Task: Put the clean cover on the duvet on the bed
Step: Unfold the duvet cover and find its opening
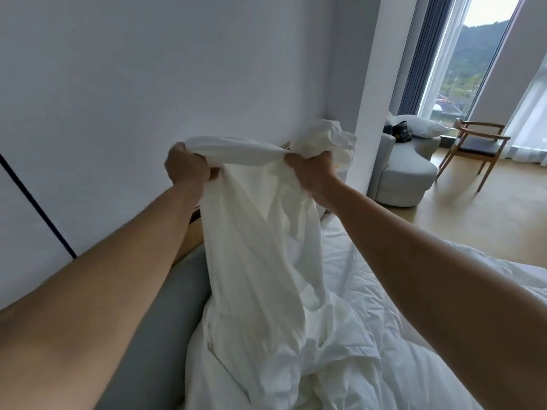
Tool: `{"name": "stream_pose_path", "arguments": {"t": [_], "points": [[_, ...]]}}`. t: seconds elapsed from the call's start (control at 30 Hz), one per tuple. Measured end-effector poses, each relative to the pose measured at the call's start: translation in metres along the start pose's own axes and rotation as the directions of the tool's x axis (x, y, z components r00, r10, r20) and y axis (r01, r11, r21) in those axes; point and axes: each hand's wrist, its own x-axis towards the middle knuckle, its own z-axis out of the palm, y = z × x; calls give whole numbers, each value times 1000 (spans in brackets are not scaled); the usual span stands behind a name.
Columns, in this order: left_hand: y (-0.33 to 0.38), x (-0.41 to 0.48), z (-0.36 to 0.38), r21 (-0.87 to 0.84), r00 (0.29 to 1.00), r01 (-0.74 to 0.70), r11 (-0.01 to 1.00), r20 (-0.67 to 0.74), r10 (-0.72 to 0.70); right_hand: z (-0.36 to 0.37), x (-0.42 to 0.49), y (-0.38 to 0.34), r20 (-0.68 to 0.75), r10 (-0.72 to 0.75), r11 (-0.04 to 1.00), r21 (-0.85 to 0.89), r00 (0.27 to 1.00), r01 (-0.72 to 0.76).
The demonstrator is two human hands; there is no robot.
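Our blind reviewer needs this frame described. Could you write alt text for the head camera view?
The left hand and right hand grip a bunched edge of a white cover, arms outstretched, the rest hanging down onto rumpled white bedding below. Beyond stand a grey armchair, a wooden chair and a tall window.

Plain white wall point(148, 69) fills the left; far right, daylight enters a tall dark-framed window point(479, 60) over pale wooden floor point(444, 223), a rounded grey upholstered armchair point(405, 179) and a dark-seated wooden chair point(476, 146)
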Motion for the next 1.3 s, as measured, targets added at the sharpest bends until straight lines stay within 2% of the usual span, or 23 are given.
{"name": "stream_pose_path", "arguments": {"t": [0.1, 0.17, 0.27, 0.33, 0.4, 0.47, 0.5, 0.6, 0.67, 0.7, 0.77, 0.8, 0.83, 0.87, 0.9, 0.97, 1.03, 1.07, 1.13, 1.17, 1.2, 1.23, 1.3], "points": [[32, 15, -6, 160, 959, -242, 957, -113, 262, 12, 3, -33, 5, -68, 996, 62, 998, 68], [48, 17, -14, 267, 871, -426, 865, -138, 471, 14, 8, -53, -4, -87, 991, 106, 996, 87], [64, 9, -28, 338, 797, -562, 755, -24, 604, 7, 15, -69, -26, -79, 986, 146, 997, 82], [67, -2, -33, 471, 837, -542, 696, 228, 498, 0, 16, -67, -17, -57, 987, 147, 998, 59], [66, -20, -34, 590, 804, -536, 604, 575, 151, -5, 11, -59, 39, -27, 994, 111, 999, 23], [58, -47, -29, 610, 598, -590, 529, 770, -221, -10, 3, -46, 154, 6, 999, 33, 988, -11], [51, -62, -24, 590, 493, -643, 488, 807, -326, -12, -1, -41, 232, 19, 1000, -24, 973, -14], [29, -96, -7, 498, 309, -781, 377, 833, -459, -23, -13, -25, 407, 96, 966, -258, 908, 14], [24, -98, -6, 477, 261, -780, 406, 837, -481, -32, -20, -13, 480, 158, 934, -357, 863, 28], [24, -92, -9, 477, 289, -741, 473, 862, -417, -37, -23, -7, 520, 191, 922, -387, 832, 31], [26, -75, -14, 412, 461, -589, 695, 878, -129, -47, -31, 3, 624, 275, 897, -441, 732, 39], [26, -67, -15, 333, 573, -487, 808, 820, 8, -50, -36, 6, 690, 321, 886, -461, 648, 53], [25, -66, -14, 256, 633, -397, 881, 771, 62, -52, -42, 8, 751, 360, 876, -476, 553, 77], [23, -68, -9, 196, 618, -302, 933, 785, 36, -51, -47, 9, 793, 389, 867, -488, 469, 106], [15, -74, -6, 152, 509, -188, 970, 860, -36, -48, -54, 11, 817, 408, 857, -497, 408, 139], [-14, -95, 9, 87, 164, 84, 993, 981, -100, -40, -65, 14, 833, 426, 832, -514, 354, 207], [-39, -100, 7, -139, -18, 250, 958, 989, 148, -36, -72, 18, 835, 425, 813, -521, 348, 258], [-53, -104, 8, -102, -90, 417, 903, 984, 153, -36, -73, 19, 836, 423, 814, -520, 350, 259], [-78, -116, 7, 115, -252, 555, 824, 967, 35, -44, -72, 22, 830, 419, 829, -516, 369, 218], [-87, -119, 5, 135, -236, 613, 778, 972, 17, -48, -71, 24, 825, 415, 837, -512, 384, 194], [-94, -118, 3, 134, -154, 671, 729, 987, -40, -50, -71, 27, 816, 410, 843, -510, 409, 172], [-104, -112, 0, 141, -62, 638, 757, 989, -132, -52, -71, 30, 800, 404, 844, -513, 444, 156], [-111, -104, -4, 160, 39, 545, 823, 976, -215, -53, -71, 37, 762, 393, 836, -529, 514, 145]]}}
